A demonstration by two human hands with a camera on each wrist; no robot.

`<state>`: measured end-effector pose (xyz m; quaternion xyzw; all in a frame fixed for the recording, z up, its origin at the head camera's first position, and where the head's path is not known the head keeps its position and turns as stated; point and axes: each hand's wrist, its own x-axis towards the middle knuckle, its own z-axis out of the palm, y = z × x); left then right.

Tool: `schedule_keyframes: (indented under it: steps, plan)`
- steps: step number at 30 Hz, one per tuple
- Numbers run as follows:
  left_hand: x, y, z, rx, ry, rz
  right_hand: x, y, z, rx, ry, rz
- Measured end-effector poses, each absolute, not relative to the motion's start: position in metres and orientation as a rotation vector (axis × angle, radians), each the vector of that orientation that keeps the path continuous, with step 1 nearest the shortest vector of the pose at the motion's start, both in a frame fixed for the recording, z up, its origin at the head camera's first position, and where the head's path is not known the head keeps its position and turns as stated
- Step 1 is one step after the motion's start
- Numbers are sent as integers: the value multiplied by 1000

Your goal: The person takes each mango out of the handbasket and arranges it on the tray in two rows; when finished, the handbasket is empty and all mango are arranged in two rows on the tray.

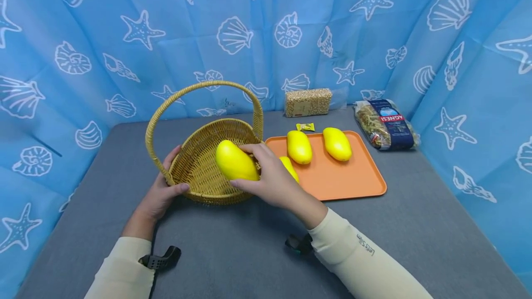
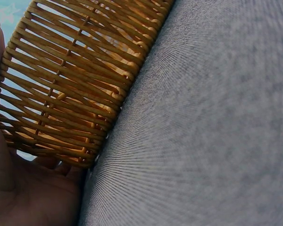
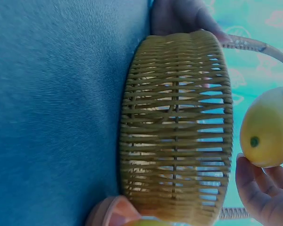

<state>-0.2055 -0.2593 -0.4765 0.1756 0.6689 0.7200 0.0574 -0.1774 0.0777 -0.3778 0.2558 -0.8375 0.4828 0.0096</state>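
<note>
My right hand (image 1: 272,176) grips a yellow mango (image 1: 236,161) between thumb and fingers, above the right part of a woven wicker basket (image 1: 203,170) with a tall arched handle. In the right wrist view this mango (image 3: 266,129) is held higher than the basket's rim. My left hand (image 1: 164,193) holds the basket's left side at the foot of the handle, thumb over the rim. The left wrist view shows the woven wall (image 2: 75,80) close up, with that hand around its end. No fruit shows on the visible part of the basket floor.
An orange tray (image 1: 341,181) right of the basket bears two mangoes (image 1: 299,147) (image 1: 337,144) and a third (image 1: 289,168), partly behind my right hand. Behind it lie a small yellow packet (image 1: 305,127), a bag of grains (image 1: 308,102) and a pasta bag (image 1: 386,124). A blue curtain hangs behind.
</note>
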Motion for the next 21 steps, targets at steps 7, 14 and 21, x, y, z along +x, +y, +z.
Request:
schedule_keyframes:
  steps: [7, 14, 21]
  plan:
    - [-206, -259, -477, 541, 1992, 2208, -166, 105, -378, 758, -2568, 1587]
    - [-207, -260, -477, 551, 1987, 2209, -158, 133, -377, 663, -2594, 1575]
    - [-206, -260, -478, 560, 1996, 2199, -155, 164, -379, 560, -2630, 1510]
